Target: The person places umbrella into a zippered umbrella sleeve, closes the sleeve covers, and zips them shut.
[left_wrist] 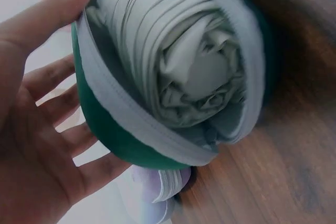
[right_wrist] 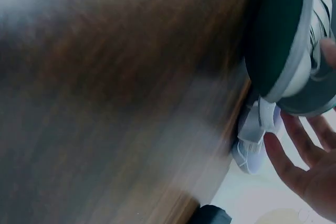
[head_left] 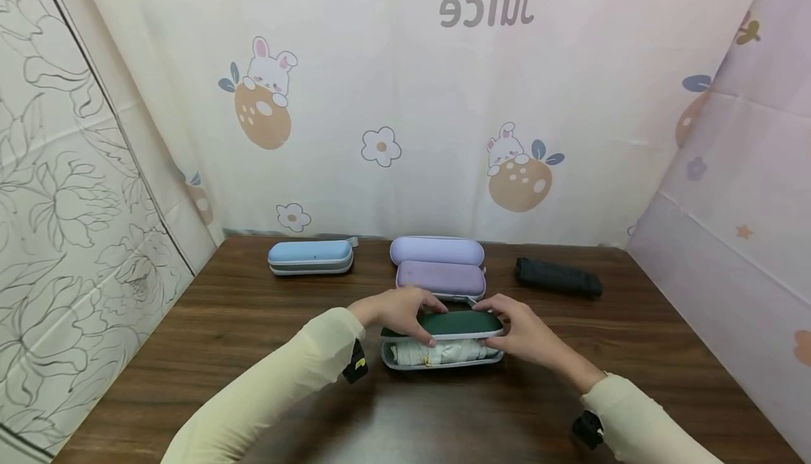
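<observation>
A green zip case stands partly open on the table, its lid raised over the grey-rimmed lower half. Inside lies a pale, pleated roll of fabric that looks like a folded umbrella, with a yellow bit on it. My left hand grips the lid's left part, thumb at the front rim and fingers behind; the left wrist view shows the thumb on the rim near the roll. At the lid's right end, my right hand holds it between thumb and fingers. The right wrist view catches only part of this hand.
Behind the green case lie two purple cases, a lighter one at the back and a darker one in front. A blue case stands at the back left, a black rolled bundle at the back right. Curtains border the wooden table.
</observation>
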A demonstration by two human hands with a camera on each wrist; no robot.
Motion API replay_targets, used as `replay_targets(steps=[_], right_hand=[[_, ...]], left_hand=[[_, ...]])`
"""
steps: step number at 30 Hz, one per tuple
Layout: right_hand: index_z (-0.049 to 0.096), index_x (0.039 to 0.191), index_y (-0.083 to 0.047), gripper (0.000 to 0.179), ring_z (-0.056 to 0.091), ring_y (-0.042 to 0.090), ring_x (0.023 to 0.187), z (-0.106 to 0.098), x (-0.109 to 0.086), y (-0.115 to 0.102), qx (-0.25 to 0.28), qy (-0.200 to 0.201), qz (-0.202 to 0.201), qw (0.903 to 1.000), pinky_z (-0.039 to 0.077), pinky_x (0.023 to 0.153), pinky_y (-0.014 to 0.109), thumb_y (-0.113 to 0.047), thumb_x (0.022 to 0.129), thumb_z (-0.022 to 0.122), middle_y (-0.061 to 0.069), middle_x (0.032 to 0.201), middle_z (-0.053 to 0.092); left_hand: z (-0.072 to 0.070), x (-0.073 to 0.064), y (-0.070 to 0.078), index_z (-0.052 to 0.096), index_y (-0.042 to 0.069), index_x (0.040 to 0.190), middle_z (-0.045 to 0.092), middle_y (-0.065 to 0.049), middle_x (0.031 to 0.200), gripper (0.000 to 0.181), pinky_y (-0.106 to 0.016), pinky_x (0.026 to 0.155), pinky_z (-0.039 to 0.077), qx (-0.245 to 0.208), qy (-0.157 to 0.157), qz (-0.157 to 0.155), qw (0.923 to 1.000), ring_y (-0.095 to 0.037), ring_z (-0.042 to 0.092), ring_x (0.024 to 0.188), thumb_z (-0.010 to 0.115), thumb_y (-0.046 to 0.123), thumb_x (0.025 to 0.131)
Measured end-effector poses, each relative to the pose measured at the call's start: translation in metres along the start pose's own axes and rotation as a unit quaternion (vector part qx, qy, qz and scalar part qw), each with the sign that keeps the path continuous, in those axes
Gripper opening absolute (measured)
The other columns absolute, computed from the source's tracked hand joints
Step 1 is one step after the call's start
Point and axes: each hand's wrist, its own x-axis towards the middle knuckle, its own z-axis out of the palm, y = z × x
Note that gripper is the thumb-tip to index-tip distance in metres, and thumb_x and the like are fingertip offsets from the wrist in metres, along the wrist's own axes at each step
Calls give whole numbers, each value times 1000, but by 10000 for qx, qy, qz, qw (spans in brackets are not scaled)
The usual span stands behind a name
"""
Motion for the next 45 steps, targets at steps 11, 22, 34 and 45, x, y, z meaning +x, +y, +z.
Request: replay_targets(steps=[11, 22, 34, 45], right_hand=[[54, 129, -19, 53, 53, 13, 98, -6, -9, -5, -376, -752, -438, 9955, 48, 80, 33, -24, 81, 77, -3, 120, 48], [54, 125, -17, 50, 53, 12, 101, -9, -5, -7, -90, -1185, -583, 9912, 48, 82, 35, -33, 83, 75, -4, 122, 54], [52, 130, -16, 53, 54, 10, 96, -7, -6, -4, -70, -1168, -491, 9919, 48, 77, 30, -33, 84, 74, -3, 121, 55], [52, 130, -24, 57, 52, 12, 105, -4, -7, -12, -911, -1154, -545, 9876, 48, 84, 38, -34, 80, 78, -5, 125, 50]], left_hand=[[24, -12, 10, 58, 24, 128, 56, 10, 120, 63, -32, 82, 46, 1325, 589, 0, 9894, -6, 52, 103, 81, 45, 72], [46, -27, 20, 53, 18, 130, 53, 1, 122, 68, -30, 77, 49, 2763, 1215, 718, 9506, -15, 51, 106, 81, 42, 73], [43, -23, 15, 51, 19, 132, 50, 3, 127, 58, -34, 83, 46, 2064, 1052, 394, 9720, -17, 48, 108, 74, 26, 79], [45, -27, 11, 50, 19, 133, 50, 2, 126, 65, -33, 84, 47, 2548, 1062, 902, 9569, -16, 48, 110, 80, 34, 77]])
